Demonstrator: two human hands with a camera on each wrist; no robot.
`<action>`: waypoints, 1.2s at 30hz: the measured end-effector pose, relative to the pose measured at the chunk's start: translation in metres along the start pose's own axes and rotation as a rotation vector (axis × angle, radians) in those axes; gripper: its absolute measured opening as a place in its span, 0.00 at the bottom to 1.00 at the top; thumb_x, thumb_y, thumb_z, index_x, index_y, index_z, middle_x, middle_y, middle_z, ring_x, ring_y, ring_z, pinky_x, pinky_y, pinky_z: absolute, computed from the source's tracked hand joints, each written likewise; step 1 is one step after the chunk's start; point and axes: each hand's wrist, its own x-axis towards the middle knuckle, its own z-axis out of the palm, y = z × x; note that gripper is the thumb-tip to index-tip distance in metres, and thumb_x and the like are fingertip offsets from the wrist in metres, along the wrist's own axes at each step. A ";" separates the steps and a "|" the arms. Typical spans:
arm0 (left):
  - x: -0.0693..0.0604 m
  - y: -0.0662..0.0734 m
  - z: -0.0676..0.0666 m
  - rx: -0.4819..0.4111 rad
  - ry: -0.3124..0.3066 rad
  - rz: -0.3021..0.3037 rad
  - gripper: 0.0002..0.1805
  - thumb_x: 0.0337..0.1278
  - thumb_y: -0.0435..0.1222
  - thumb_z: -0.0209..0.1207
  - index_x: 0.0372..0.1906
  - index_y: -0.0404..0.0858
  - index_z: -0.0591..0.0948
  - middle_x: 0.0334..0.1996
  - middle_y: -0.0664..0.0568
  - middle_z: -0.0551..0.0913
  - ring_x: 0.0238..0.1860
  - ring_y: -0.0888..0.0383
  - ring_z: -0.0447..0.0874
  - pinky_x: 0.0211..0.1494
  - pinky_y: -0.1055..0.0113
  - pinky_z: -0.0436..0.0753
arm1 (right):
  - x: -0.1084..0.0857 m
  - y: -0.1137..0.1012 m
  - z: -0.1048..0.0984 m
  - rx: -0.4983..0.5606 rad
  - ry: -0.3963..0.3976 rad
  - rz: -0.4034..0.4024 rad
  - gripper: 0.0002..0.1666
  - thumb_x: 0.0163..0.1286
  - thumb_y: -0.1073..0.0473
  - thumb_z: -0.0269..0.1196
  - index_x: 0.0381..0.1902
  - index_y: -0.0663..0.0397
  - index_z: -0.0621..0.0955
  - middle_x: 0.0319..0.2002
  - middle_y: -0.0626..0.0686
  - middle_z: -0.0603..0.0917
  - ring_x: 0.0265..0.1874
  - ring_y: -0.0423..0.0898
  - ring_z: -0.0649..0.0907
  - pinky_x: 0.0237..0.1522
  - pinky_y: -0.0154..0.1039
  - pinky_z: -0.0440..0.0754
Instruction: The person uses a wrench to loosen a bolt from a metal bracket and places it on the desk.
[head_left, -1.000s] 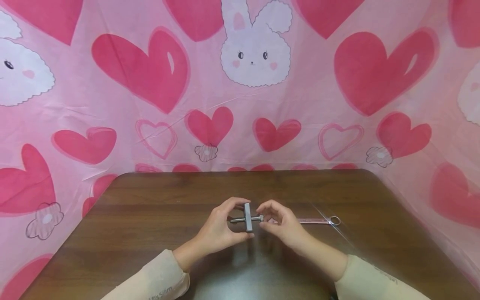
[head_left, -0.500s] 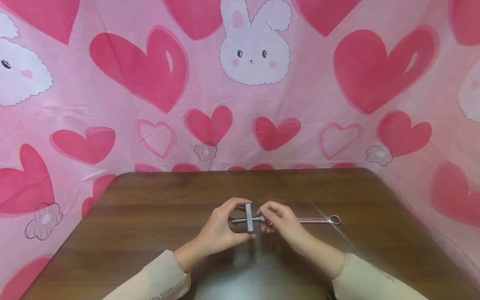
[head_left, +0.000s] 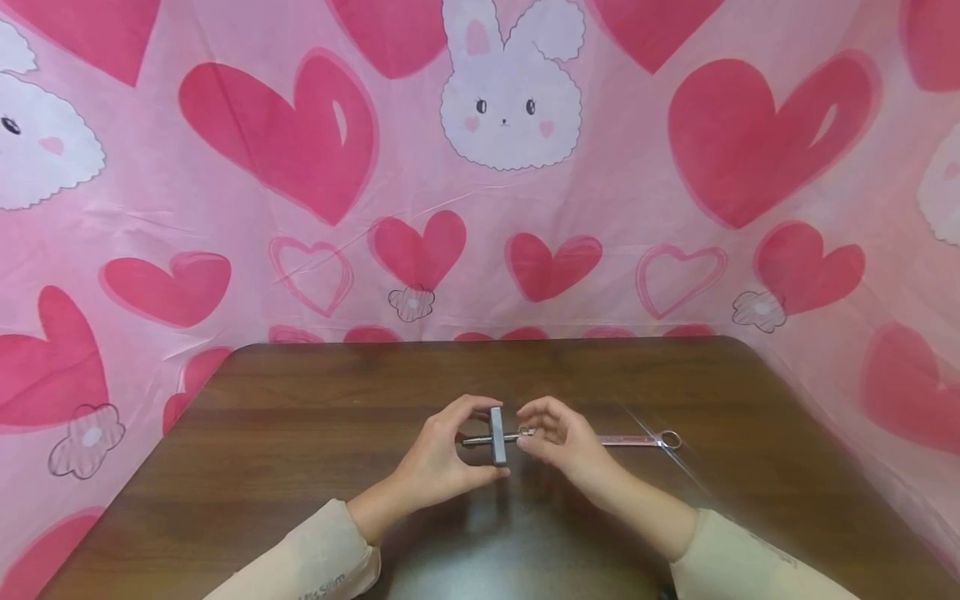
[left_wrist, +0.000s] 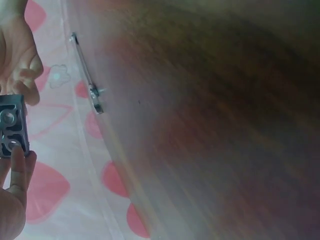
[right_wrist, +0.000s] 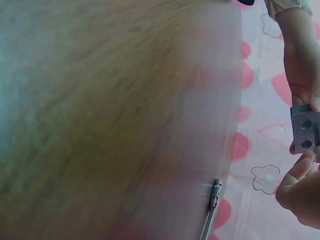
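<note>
My left hand (head_left: 442, 450) holds a grey metal block (head_left: 498, 450) upright between the thumb below and fingers above. A long bolt (head_left: 476, 440) passes sideways through the block, its head on the right. My right hand (head_left: 568, 442) has its thumb and curled fingers around the bolt head; the exact finger contact is partly hidden. In the left wrist view the block (left_wrist: 20, 127) shows recesses and round holes. The right wrist view shows two round holes on the block's other face (right_wrist: 302, 134).
Behind my right hand a combination wrench (head_left: 630, 441) lies on the brown wooden table (head_left: 315, 400), its ring end to the right. A pink cloth (head_left: 480, 250) with hearts and rabbits hangs around the table's far side and sides.
The right hand's thumb and fingers rolled over the bolt head, then came back to a more spread pose. Left hand and block have hardly moved.
</note>
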 end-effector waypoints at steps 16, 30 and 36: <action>0.001 -0.001 -0.001 -0.029 0.004 -0.004 0.41 0.32 0.35 0.81 0.59 0.47 0.76 0.50 0.51 0.84 0.50 0.59 0.83 0.42 0.69 0.86 | 0.004 -0.003 -0.001 0.028 -0.062 0.016 0.22 0.77 0.55 0.54 0.50 0.75 0.74 0.23 0.47 0.80 0.21 0.39 0.74 0.23 0.31 0.71; 0.002 -0.002 -0.002 -0.029 0.010 -0.021 0.41 0.32 0.35 0.81 0.59 0.46 0.76 0.49 0.54 0.83 0.49 0.57 0.85 0.44 0.69 0.87 | 0.001 -0.003 0.000 -0.021 -0.010 -0.027 0.21 0.67 0.66 0.64 0.55 0.69 0.73 0.50 0.67 0.80 0.35 0.43 0.80 0.40 0.33 0.81; 0.003 -0.001 0.000 -0.033 0.004 -0.017 0.41 0.32 0.35 0.81 0.59 0.46 0.76 0.50 0.56 0.83 0.50 0.58 0.84 0.44 0.68 0.87 | 0.002 0.000 -0.004 -0.016 -0.039 -0.035 0.21 0.68 0.64 0.64 0.55 0.70 0.73 0.45 0.59 0.81 0.35 0.43 0.81 0.38 0.34 0.81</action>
